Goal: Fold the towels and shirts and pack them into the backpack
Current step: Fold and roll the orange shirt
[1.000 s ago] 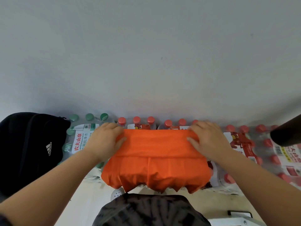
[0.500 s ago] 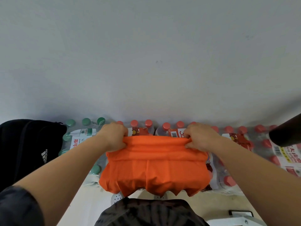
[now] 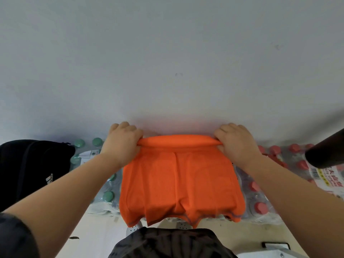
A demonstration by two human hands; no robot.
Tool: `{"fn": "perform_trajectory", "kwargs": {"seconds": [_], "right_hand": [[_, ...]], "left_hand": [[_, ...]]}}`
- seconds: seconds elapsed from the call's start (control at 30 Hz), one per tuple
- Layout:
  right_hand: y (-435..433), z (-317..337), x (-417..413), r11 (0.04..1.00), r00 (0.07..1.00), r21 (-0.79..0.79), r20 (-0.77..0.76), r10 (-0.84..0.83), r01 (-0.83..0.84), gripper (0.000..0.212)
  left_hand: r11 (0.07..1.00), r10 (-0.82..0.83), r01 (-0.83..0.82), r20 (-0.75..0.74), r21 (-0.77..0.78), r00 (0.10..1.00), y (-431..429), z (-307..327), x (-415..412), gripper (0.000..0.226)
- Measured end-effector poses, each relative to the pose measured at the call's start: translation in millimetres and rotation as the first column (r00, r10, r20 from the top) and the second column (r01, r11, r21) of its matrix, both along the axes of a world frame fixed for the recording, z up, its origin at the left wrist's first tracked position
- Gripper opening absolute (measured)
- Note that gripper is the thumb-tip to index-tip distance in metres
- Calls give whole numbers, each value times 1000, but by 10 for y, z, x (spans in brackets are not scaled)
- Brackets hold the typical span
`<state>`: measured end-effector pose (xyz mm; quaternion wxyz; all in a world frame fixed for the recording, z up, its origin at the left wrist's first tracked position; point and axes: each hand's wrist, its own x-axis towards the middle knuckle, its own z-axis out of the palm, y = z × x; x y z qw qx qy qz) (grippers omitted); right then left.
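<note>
While our left hand [image 3: 122,144] and right hand [image 3: 236,143] each pinch one end of the far fold of the orange shirt [image 3: 178,183], fingers curled over the rolled edge and thumbs tucked beneath, the cloth is stretched taut between them, close to the grey wall [image 3: 167,62]. From that raised edge the shirt slopes toward us and drapes over packs of bottled water: green-capped bottles [image 3: 108,196] show past its left side, red-capped bottles [image 3: 260,207] past its right. Its near hem hangs off the front of the packs in loose scallops, with a centre crease running down the middle.

We judge this to be a fold in progress, the far edge about to be carried toward the near hem. To do it well we should keep both ends level and equally tight, bring them over together, and land the edge square on the hem. Since the bottle caps make a lumpy bed, a flat-palm smoothing afterward will help.

Our black backpack [image 3: 31,170] sits to the left, just beside the green-capped bottles; we cannot tell whether it is open.
</note>
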<state>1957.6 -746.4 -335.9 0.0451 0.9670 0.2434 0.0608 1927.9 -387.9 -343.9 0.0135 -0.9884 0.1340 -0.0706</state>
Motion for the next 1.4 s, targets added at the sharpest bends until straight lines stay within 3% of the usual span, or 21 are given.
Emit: {"fn": "perform_trajectory", "kwargs": {"seconds": [0.1, 0.2, 0.33, 0.53, 0.63, 0.73, 0.8, 0.97, 1.13, 1.3, 1.4], "right_hand": [[-95, -138, -236, 996, 996, 1, 4, 84, -84, 36], [-166, -290, -445, 995, 992, -9, -85, 94, -95, 42], [-255, -403, -587, 994, 973, -21, -207, 100, -107, 28], [-144, -240, -477, 987, 986, 156, -161, 51, -26, 41], [36, -172, -301, 996, 964, 77, -264, -15, 36, 47], [130, -185, -174, 997, 893, -57, -443, -76, 57, 71], [140, -213, -131, 992, 874, -115, -475, -106, 58, 75], [59, -250, -119, 994, 877, -81, -469, -107, 78, 50], [-47, -210, -67, 999, 831, -17, -555, -35, 30, 29], [-81, -226, 79, 998, 842, 4, -537, -55, 68, 26], [-46, -252, 176, 995, 898, -16, -430, -96, 99, 27]], "left_hand": [[995, -97, 97, 3, 34, 995, 2, -166, -320, 15], [984, -168, 170, -43, 57, 985, 10, -326, -580, 12], [981, -181, 189, -159, 36, 970, 28, -415, -760, 35], [994, -88, 81, -95, -75, 992, -45, -263, -635, 42], [996, 53, -70, -244, -61, 968, -121, -180, -458, 47], [987, 159, -153, -448, 51, 880, -190, -173, -325, 57], [984, 178, -170, -471, 61, 864, -217, -186, -280, 52], [982, 184, -174, -554, 72, 812, -167, -158, -237, 43], [994, 109, -73, -634, 83, 766, -121, -117, -159, 41], [996, 56, -86, -604, -22, 795, -45, -108, 21, 36], [994, 77, -108, -518, -29, 852, -31, -109, 143, 30]]}}
